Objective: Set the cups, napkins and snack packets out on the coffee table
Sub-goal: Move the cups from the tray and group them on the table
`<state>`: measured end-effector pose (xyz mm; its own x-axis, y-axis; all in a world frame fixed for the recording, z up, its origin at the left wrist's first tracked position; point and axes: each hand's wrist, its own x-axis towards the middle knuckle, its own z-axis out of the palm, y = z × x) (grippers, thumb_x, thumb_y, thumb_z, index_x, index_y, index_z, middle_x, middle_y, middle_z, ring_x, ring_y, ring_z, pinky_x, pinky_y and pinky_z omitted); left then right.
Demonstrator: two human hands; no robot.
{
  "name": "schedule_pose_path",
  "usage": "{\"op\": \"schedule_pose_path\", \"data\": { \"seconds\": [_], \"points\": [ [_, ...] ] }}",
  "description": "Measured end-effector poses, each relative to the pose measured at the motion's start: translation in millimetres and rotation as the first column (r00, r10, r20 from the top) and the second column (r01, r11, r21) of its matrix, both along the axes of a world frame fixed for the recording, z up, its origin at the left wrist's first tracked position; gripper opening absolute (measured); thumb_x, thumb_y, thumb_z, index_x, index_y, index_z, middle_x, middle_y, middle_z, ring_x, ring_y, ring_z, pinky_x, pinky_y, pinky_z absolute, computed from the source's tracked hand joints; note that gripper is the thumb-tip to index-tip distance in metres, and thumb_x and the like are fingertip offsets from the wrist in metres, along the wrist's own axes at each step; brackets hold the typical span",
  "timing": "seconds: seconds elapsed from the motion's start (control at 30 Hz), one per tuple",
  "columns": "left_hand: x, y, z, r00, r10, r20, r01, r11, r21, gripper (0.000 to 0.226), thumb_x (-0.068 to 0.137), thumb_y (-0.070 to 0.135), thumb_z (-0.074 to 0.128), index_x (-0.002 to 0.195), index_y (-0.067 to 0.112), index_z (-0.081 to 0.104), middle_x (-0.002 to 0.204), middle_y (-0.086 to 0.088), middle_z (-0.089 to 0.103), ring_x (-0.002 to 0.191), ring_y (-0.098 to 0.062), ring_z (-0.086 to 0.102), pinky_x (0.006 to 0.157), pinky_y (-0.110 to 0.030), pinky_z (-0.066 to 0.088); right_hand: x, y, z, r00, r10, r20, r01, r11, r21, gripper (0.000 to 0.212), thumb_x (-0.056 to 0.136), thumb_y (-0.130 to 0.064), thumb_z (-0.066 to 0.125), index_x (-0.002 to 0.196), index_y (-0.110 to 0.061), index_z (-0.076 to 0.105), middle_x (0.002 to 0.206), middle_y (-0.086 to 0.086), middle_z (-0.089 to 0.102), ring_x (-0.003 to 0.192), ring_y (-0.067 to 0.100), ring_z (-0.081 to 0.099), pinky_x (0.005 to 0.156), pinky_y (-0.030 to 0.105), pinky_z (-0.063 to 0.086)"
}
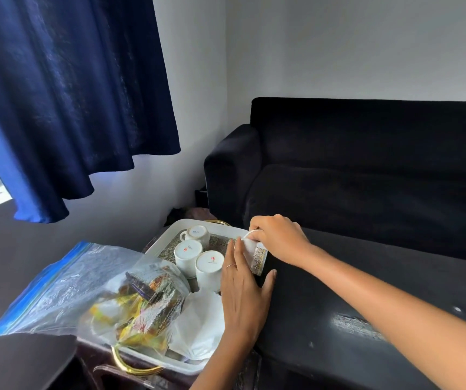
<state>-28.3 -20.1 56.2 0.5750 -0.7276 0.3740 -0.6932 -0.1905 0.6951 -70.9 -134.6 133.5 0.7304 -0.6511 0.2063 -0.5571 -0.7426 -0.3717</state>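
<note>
The right hand [278, 242] pinched the handle of a white, gold-patterned ceramic cup [256, 256], tilted on its side just over the edge of the dark coffee tabletop [366, 291], while the left hand [244, 294] lay flat with fingers straight against the cup, probably steadying it. Three more white cups [199, 256] stood upside down in the white rectangular tray [175, 357] with gold handles. Beside them lay white paper napkins [200, 325] and a clear zip bag of snack packets [141, 302], seemingly awaiting their turn.
</note>
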Motion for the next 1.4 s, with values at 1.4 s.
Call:
{"op": "schedule_pose_path", "data": {
  "seconds": [1.4],
  "points": [
    [-97.3,-21.4,-52.6,0.408,-0.257,-0.876,0.520,0.854,-0.009,0.048,0.100,0.049,0.024,0.131,0.025,0.050,0.128,0.004,0.061,0.122,-0.008,0.053,0.110,-0.033,0.037,-145.9,37.7,-160.4,0.636,-0.643,0.426,0.190,0.666,0.722,0.055,0.066,-0.010,0.082,0.099,-0.041,0.051,0.099,-0.016,0.068,0.092,0.007,0.066,0.080,0.031,0.053]
  ]
}}
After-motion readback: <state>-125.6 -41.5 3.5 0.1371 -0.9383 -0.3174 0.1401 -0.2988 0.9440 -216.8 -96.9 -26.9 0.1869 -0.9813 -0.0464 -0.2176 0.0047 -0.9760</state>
